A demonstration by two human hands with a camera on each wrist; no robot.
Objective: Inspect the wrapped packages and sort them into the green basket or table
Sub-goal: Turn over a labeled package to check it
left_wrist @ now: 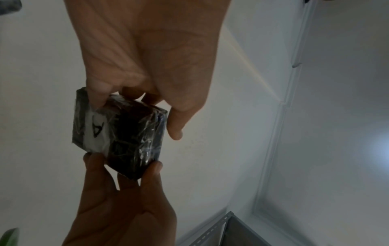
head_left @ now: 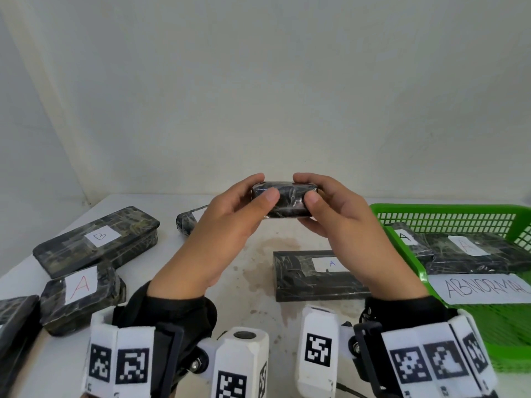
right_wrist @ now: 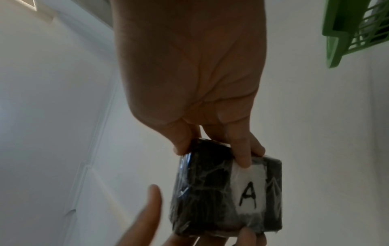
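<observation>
The small wrapped package is up in the air, over the middle of the table, held between both hands. Its long side runs left to right, from one hand to the other. It is black and shiny, and the wrist views show a white label with an "A" on the side that faces away from the person.

The left hand pinches the left end, thumb on the near side and fingers curled over the top and back. The right hand pinches the right end the same way. Both hands are closed on the package.

The green basket sits at the right edge of the table, just beside the right hand. So the right hand is the nearer one if the package goes in there. A paper in the basket says "ABNORMAL", and two packages marked "A" lie inside.

More packages lie flat on the table. One marked "A" is just under the right wrist. One marked "B" and one marked "A" are near the left edge.

It looks like the person is checking this package and has not picked a place for it yet.
</observation>
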